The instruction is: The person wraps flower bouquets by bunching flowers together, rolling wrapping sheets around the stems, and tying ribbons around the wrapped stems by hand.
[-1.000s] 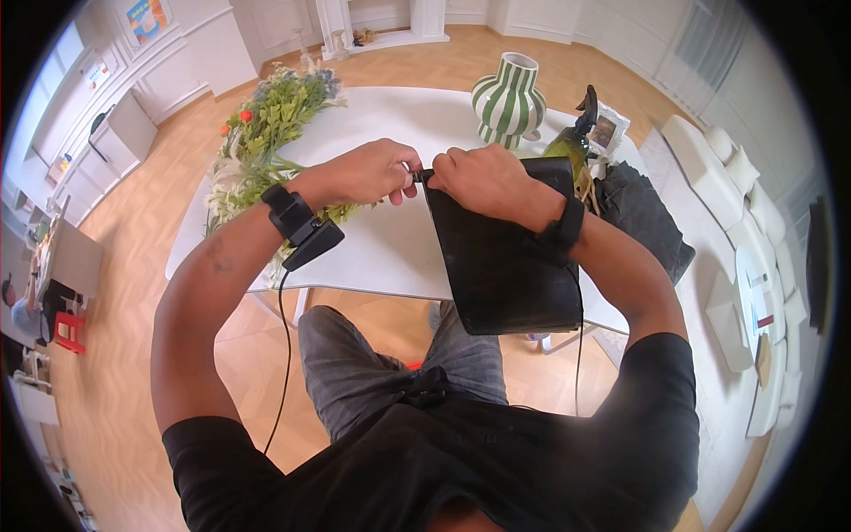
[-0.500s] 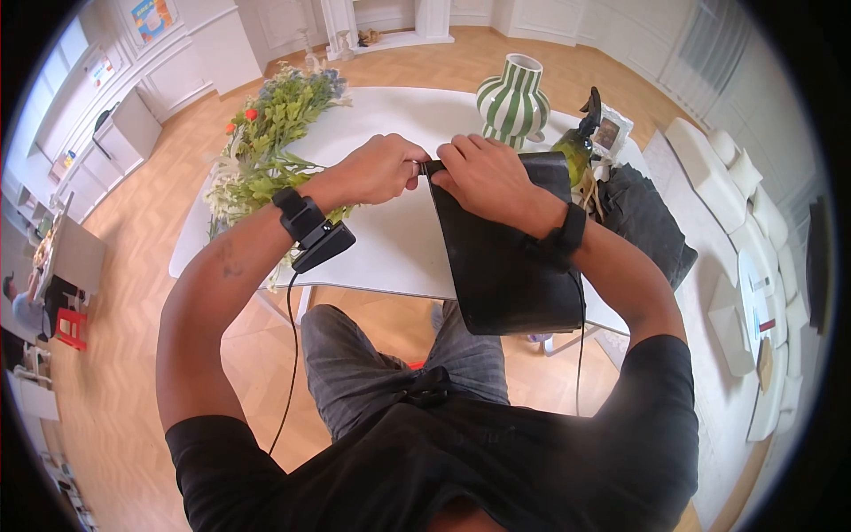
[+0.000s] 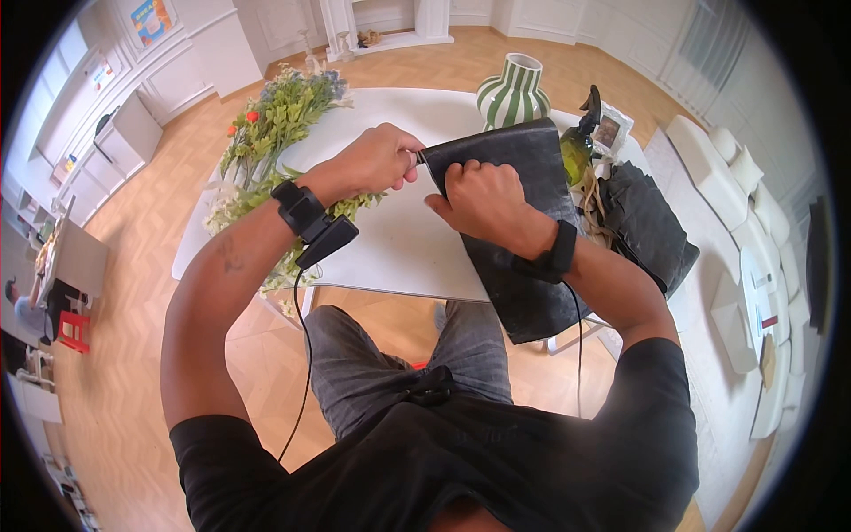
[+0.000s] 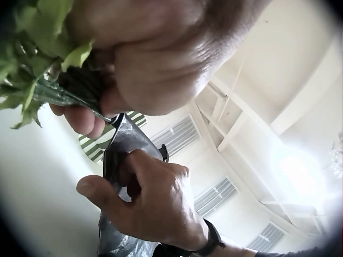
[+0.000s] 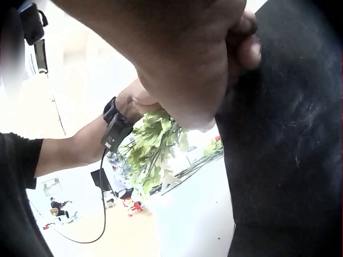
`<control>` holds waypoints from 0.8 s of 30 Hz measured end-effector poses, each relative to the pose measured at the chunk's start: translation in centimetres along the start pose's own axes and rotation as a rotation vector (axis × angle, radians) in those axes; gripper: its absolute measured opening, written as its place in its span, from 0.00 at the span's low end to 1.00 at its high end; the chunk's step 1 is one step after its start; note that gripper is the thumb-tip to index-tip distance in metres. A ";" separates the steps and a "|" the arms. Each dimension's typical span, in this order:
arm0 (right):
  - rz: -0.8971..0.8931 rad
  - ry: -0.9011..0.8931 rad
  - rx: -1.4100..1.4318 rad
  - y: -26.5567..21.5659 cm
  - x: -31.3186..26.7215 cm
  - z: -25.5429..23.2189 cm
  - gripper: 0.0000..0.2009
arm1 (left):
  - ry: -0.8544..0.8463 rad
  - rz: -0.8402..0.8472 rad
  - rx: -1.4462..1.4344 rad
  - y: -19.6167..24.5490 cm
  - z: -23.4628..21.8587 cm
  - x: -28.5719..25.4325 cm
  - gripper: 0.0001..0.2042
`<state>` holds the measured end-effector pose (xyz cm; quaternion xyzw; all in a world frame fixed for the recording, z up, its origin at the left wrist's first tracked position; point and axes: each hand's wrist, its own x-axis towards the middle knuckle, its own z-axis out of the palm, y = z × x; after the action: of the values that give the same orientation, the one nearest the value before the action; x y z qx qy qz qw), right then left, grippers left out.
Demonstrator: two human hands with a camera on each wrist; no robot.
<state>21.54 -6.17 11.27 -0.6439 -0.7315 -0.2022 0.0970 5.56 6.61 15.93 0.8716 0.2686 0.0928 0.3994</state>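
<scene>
A black, flat leathery sheet or bag [image 3: 519,149] hangs over the front edge of the white table [image 3: 390,257]. My left hand [image 3: 381,161] pinches its upper left corner at a thin dark edge. On its face, to the right of that corner, lies my right hand [image 3: 490,202] with fingers curled against the material and thumb apart. In the left wrist view the black sheet [image 4: 131,136] runs from the left fingertips down behind the right hand [image 4: 161,201]. The right fingertips are partly hidden in the right wrist view, beside the dark material [image 5: 284,134].
Leafy stems with flowers [image 3: 284,115] lie on the left of the table. A green-striped vase [image 3: 514,97] stands at the back. To the right are a yellow-green bottle [image 3: 576,155], a framed picture [image 3: 610,133] and crumpled black material [image 3: 643,213].
My right hand has moved down from the sheet's top edge and curled its fingers. The sheet's upper part has risen and its lower end has swung right. My left hand still pinches the corner.
</scene>
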 end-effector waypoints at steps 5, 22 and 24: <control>-0.100 0.011 -0.060 -0.1 0.2 0.2 0.07 | 0.045 -0.007 0.018 0.1 0.0 0.5 0.17; -0.105 -0.016 -0.008 -1.8 0.7 -1.9 0.06 | 0.186 0.234 0.400 -2.1 1.4 0.8 0.13; -0.125 -0.023 -0.029 -2.0 0.4 -1.3 0.06 | 0.138 0.149 0.264 -1.5 0.9 0.8 0.13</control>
<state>19.38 -6.53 12.20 -0.6004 -0.7685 -0.2110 0.0666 6.01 7.30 14.12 0.9255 0.2401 0.1457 0.2542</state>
